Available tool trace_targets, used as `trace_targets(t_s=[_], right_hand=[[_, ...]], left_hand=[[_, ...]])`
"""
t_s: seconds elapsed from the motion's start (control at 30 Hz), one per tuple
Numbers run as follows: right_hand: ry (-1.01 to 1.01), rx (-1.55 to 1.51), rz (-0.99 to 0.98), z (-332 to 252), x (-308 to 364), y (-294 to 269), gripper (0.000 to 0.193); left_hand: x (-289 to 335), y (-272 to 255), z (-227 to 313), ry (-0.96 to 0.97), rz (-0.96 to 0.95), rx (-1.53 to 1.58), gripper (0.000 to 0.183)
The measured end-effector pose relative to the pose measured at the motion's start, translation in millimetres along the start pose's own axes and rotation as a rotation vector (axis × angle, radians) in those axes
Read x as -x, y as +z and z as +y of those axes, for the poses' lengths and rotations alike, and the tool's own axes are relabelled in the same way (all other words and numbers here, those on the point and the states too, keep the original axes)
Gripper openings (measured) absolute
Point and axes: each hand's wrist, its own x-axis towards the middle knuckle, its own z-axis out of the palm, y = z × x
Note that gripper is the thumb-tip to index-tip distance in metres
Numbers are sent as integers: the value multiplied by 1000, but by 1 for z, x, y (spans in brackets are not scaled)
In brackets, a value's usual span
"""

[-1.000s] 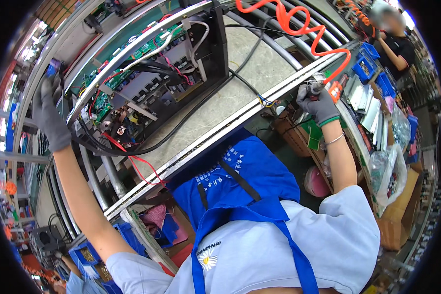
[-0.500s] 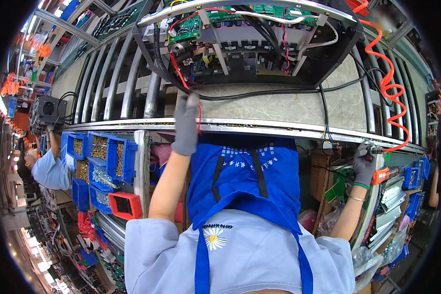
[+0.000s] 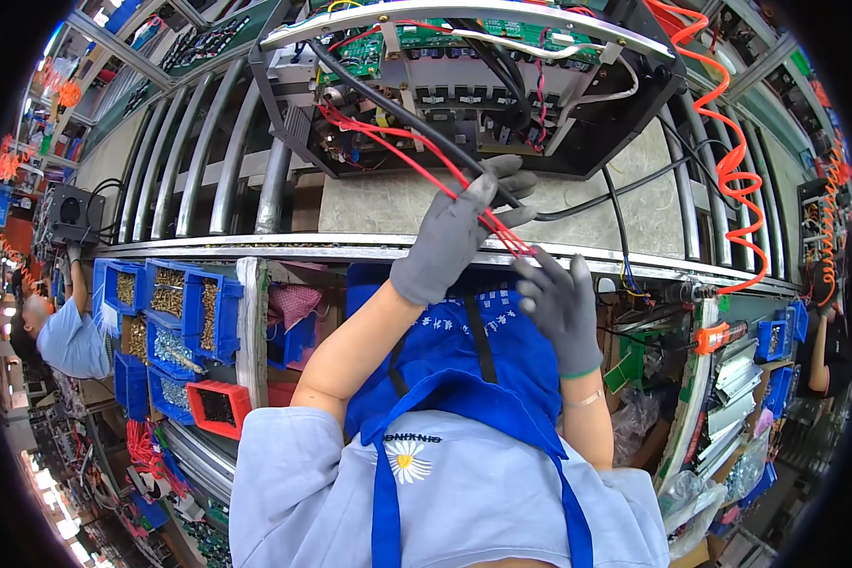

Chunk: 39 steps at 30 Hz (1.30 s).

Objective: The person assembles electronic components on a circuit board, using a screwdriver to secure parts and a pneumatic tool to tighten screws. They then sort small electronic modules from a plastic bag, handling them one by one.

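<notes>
My left hand (image 3: 442,239), in a grey glove, is closed round several red wires (image 3: 402,156) and a thick black cable (image 3: 386,102). They run out of an open black metal case (image 3: 625,118) holding green circuit boards (image 3: 530,30). The wires' loose ends poke out below the left hand. My right hand (image 3: 560,308), gloved too, is just beside those ends with its fingers apart; whether a fingertip touches a wire I cannot tell.
Metal rollers (image 3: 227,175) flank the board (image 3: 379,204) under the case. Blue bins of screws (image 3: 168,292) and a red bin (image 3: 220,407) stand left. At right, a coiled orange hose (image 3: 743,189) meets a dark tool (image 3: 688,292) above an orange-handled tool (image 3: 719,337).
My right hand has left the dark tool at the right and come to the wire ends. My left hand has moved right, drawing the red wires and black cable out across the case's front.
</notes>
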Motion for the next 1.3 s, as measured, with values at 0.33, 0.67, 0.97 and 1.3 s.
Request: trace_targets(t_s=[0.33,0.67,0.97,1.3], right_hand=[[-38,-313,-130,-2,-65,18,30],[-61,-236,-78,-4,-27,22,27],[57,-23,-37,29,-33,38,23],[-386,847,131,-58,-15,27,38]], left_hand=[[44,-87,45,-418,-29,-1008,35],[-33,-79,-34,201,351,-279,36],[-148,-130,-93,558,759,-1389,36],[-78,-106,-51,118,266,-733,38]])
